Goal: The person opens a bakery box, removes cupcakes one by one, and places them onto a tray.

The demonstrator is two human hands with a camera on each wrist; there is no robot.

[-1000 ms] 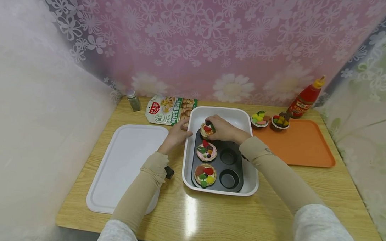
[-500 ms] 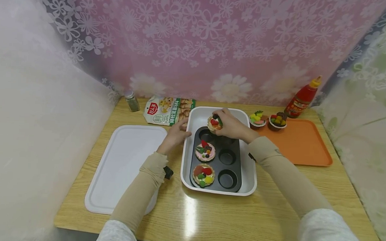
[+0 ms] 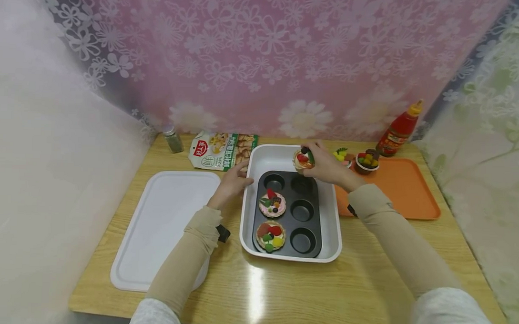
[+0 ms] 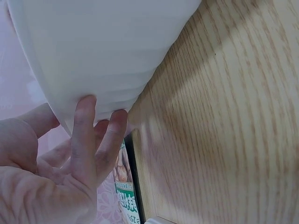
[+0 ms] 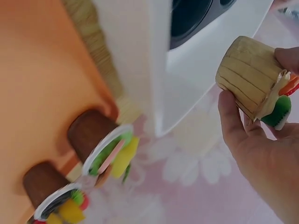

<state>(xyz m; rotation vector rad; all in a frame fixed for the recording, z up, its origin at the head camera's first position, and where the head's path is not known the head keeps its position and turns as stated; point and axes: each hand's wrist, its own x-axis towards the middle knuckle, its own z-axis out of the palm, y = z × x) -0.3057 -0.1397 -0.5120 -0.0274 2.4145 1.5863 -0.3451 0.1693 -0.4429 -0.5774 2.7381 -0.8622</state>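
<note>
My right hand (image 3: 325,166) grips a toy fruit tart (image 3: 302,159), raised over the back of the white bin (image 3: 335,241). In the right wrist view the tart's ribbed tan base (image 5: 247,70) tilts between thumb and fingers, apart from the bin. With my left hand (image 3: 232,184) I hold the bin's left wall, thumb over the rim and fingers (image 4: 84,135) against the outside. Inside the bin lies a dark muffin tin (image 3: 288,220). A pink-topped tart (image 3: 272,205) and a tart with red and yellow fruit (image 3: 270,236) occupy its left cups; the other cups are bare.
An orange tray (image 3: 406,193) lies right of the bin, with two brown-cup fruit cupcakes (image 3: 367,162) at its far-left corner and a red sauce bottle (image 3: 399,133) behind. To the left are a white tray (image 3: 165,225), a food packet (image 3: 221,151) and a spice jar (image 3: 173,140).
My right hand has lifted the tart out of the tin's back-left cup and carried it up and to the right. The left hand has stayed on the bin's wall.
</note>
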